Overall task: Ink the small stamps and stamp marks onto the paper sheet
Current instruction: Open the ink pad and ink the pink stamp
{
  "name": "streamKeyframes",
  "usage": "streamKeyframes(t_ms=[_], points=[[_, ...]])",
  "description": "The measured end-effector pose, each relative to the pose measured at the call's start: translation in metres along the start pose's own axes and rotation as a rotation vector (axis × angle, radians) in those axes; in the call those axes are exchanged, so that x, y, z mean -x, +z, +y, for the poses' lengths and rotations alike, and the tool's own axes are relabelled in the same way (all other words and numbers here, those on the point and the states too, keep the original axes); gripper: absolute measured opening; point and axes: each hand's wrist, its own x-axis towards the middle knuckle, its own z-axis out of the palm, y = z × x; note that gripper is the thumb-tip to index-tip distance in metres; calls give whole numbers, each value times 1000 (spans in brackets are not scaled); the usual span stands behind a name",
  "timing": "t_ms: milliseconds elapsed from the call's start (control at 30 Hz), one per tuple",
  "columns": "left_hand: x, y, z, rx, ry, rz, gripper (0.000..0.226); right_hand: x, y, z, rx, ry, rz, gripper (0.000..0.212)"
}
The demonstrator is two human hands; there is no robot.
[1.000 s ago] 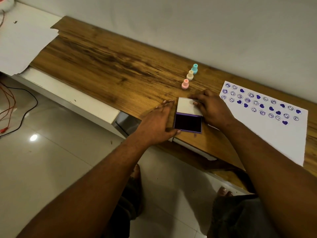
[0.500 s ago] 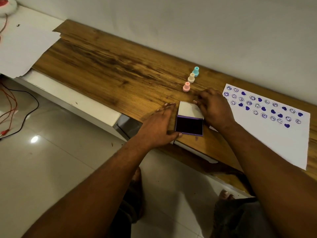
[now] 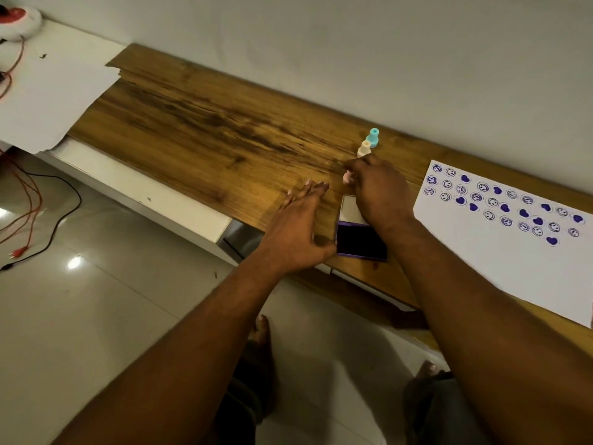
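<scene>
- Fingertips (image 3: 355, 167) of the right hand (image 3: 382, 194) curl down over the pink stamp (image 3: 347, 178) and pinch it; only a sliver of the stamp's pink body shows under them, and whether its base touches the wooden tabletop (image 3: 224, 133) cannot be told.
- Just beyond that grip, toward the wall (image 3: 353, 59), the cream stamp (image 3: 364, 148) stands upright, and the teal stamp (image 3: 373, 136) stands right behind it.
- Directly on the near side of the grip, under the right wrist, lies the open ink pad (image 3: 361, 240). Its dark inked face is up, and its lid (image 3: 349, 209) is folded back toward the pinched stamp.
- To the left of the grip, the left hand (image 3: 298, 226) lies flat with its fingers straight and together. It holds nothing, and its thumb rests against the ink pad's left edge.
- To the right of the grip, well apart from it, the paper sheet (image 3: 513, 268) lies flat, with rows of purple marks (image 3: 497, 200), smiley faces and hearts, along its far part.
- Far to the left of the grip, a loose white sheet (image 3: 48, 91) overlaps the tabletop's end, and red cables (image 3: 24, 200) trail over the tiled floor (image 3: 112, 300) below it.
</scene>
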Motion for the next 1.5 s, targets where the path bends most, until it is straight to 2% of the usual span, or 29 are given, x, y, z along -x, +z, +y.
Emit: streamKeyframes(t_ms=[133, 300, 433, 667, 867, 1267, 1500], points=[[-1, 1, 3, 37, -81, 79, 96, 4, -3, 2, 20, -17, -50, 35], [-2, 2, 6, 51, -174, 197, 84, 16, -20, 3, -315, 63, -49, 28], [-6, 6, 6, 85, -131, 258, 67, 32, -30, 1, -432, -9, -28, 28], [-9, 12, 8, 131, -6, 328, 29, 49, -32, 8, -517, -24, -77, 28], [-9, 9, 10, 119, -9, 205, 42, 51, -28, 9, -514, -71, -106, 25], [-6, 8, -1, 223, 16, 108, 35, 51, -28, 9, -287, -233, -125, 24], [-1, 7, -7, 209, 69, 111, 36, 52, -31, 14, -133, -330, -199, 38]])
